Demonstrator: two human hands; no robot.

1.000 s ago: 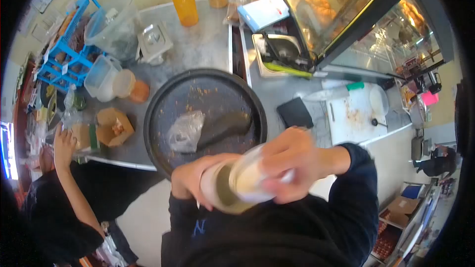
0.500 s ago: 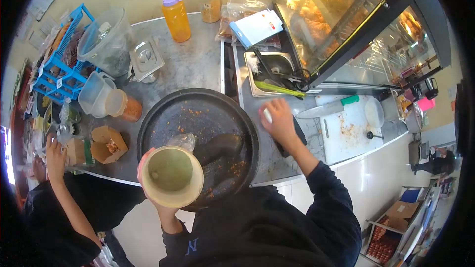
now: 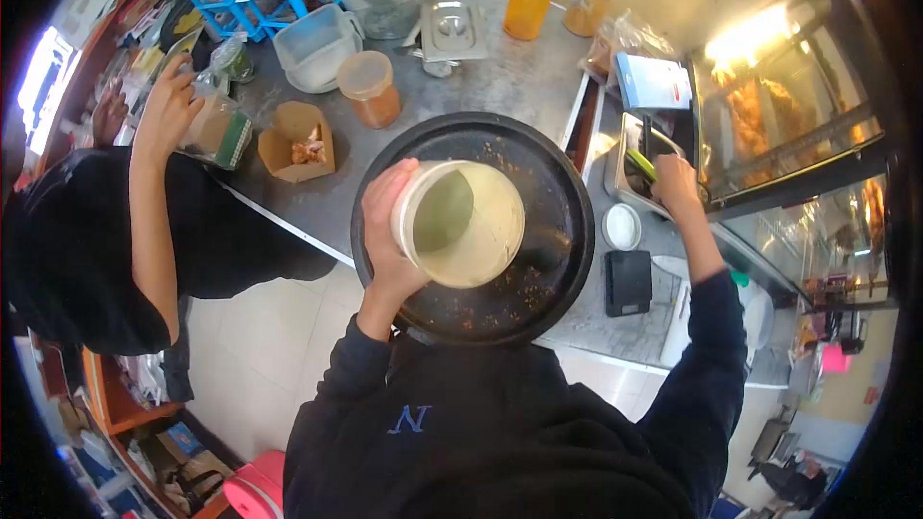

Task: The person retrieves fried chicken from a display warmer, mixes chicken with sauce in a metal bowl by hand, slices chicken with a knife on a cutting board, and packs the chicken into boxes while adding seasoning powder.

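My left hand [image 3: 389, 231] is wrapped round the side of a cream plastic tub [image 3: 481, 259], its open mouth facing me, above a round black tray [image 3: 569, 259] scattered with orange crumbs. The inside of the tub looks pale green at its left part. My right hand [image 3: 677, 188] is closed at a steel pan [image 3: 617, 173] on the right, over the end of a green utensil [image 3: 639, 164]. A black handle [image 3: 648, 137] stands beside it in the pan. On the counter below lies a small white round lid or dish [image 3: 622, 227], near a flat black device [image 3: 628, 284].
Left of the tray stand a cardboard food box [image 3: 296, 144], a lidded tub of orange powder [image 3: 370, 91] and a clear container [image 3: 317, 48]. Another person's hand [image 3: 173, 101] is at far left. A lit glass food cabinet [image 3: 788, 86] rises at right, with a white cutting board [image 3: 678, 327] below.
My right hand has left the small white round thing on the counter and moved to the utensils in the steel pan. The tub has tilted and moved further over the tray; the view has shifted.
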